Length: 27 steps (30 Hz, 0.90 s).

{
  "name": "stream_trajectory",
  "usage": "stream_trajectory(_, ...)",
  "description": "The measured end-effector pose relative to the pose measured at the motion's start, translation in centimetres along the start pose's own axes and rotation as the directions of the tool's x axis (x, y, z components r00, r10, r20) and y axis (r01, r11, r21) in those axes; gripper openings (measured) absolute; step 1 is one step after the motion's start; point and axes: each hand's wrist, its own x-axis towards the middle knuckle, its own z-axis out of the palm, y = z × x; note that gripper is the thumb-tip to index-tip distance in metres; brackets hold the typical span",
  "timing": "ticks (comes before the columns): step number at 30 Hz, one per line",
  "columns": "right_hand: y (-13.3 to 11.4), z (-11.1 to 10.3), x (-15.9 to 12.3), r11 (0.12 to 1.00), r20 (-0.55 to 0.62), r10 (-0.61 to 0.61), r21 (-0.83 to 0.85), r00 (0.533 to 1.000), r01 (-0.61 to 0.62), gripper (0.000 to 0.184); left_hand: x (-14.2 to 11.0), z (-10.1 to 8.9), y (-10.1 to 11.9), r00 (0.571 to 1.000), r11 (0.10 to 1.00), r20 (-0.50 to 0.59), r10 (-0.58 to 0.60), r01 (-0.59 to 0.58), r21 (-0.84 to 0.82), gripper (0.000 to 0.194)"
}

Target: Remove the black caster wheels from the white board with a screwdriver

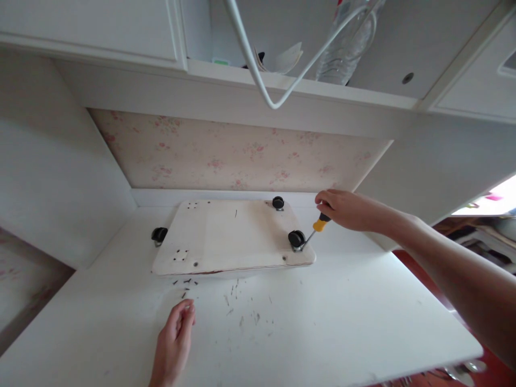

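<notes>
My right hand (337, 207) is wrapped round a screwdriver (321, 222) with a yellow and black handle. The screwdriver slants down to the left, its tip at the mounting plate of a black caster wheel (296, 238) at the board's near right corner. A second caster (278, 202) stands at the far right corner. The white board (237, 236) lies flat, with bare screw holes in both left corners. Another caster (159, 235) lies loose at its left edge. My left hand (176, 334) is closed, fingers curled, close to several small dark screws (187, 281); what it holds, if anything, is hidden.
The white tabletop (342, 317) bears dark scuffs and bits in front of the board. Above hangs a shelf (306, 83) with a plastic bottle (342, 48) and a looping white cable (258, 80). White side panels (52, 161) and a flowered back wall (242, 156) enclose the space.
</notes>
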Motion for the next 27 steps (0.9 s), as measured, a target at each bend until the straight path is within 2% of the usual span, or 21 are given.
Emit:
stream_trajectory(3, 0.2, -0.2, 0.0, 0.995, 0.040, -0.085, 0.047, 0.996, 0.083, 0.032, -0.1, -0.1, 0.1, 1.000, 1.000, 0.005, -0.012, 0.012, 0.001, 0.064)
stream_trajectory(5, 0.0, -0.4, -0.1, 0.994, 0.062, -0.083, 0.080, 0.995, 0.078, 0.035, -0.1, -0.1, 0.4, 1.000, 1.000, 0.005, -0.016, 0.016, 0.006, 0.064)
stream_trajectory(10, -0.9, -0.6, -0.3, 0.979, 0.038, 0.189, -0.088, 0.981, -0.185, 0.052, -0.2, 0.0, 1.0, 1.000, 1.000, 0.005, -0.011, 0.011, 0.000, 0.065)
stream_trajectory(12, -0.6, -0.4, -0.2, 0.986, 0.034, 0.145, -0.088, 0.989, -0.142, 0.043, -0.2, 0.0, 0.9, 1.000, 1.000, 0.005, -0.008, 0.008, -0.009, 0.065)
stream_trajectory(14, -0.2, -0.3, -0.1, 1.000, 0.050, 0.015, -0.006, 0.999, -0.015, 0.034, -0.2, 0.0, 0.7, 1.000, 1.000, 0.008, -0.004, 0.004, -0.008, 0.065)
stream_trajectory(16, 0.0, -0.3, -0.1, 0.995, 0.064, -0.070, 0.070, 0.996, 0.065, 0.036, -0.2, 0.0, 0.5, 1.000, 1.000, 0.013, 0.004, -0.004, 0.002, 0.064)
stream_trajectory(18, -0.2, -0.4, -0.1, 0.995, 0.072, -0.070, 0.082, 0.995, 0.064, 0.041, -0.2, 0.0, 0.4, 1.000, 1.000, 0.019, 0.012, -0.012, 0.012, 0.063)
stream_trajectory(21, -0.8, -0.4, -0.2, 0.999, 0.038, 0.047, -0.026, 0.998, -0.046, 0.049, -0.2, -0.1, 0.4, 1.000, 1.000, 0.015, 0.014, -0.014, 0.006, 0.063)
stream_trajectory(23, -0.9, -0.3, -0.2, 0.994, 0.010, 0.076, -0.083, 0.997, -0.075, 0.047, -0.2, -0.1, 0.6, 1.000, 1.000, 0.007, 0.012, -0.012, 0.002, 0.064)
stream_trajectory(27, -0.6, -0.4, -0.1, 0.999, 0.065, -0.045, 0.031, 0.997, 0.043, 0.039, -0.2, -0.1, 0.6, 1.000, 1.000, -0.001, 0.014, -0.014, 0.007, 0.064)
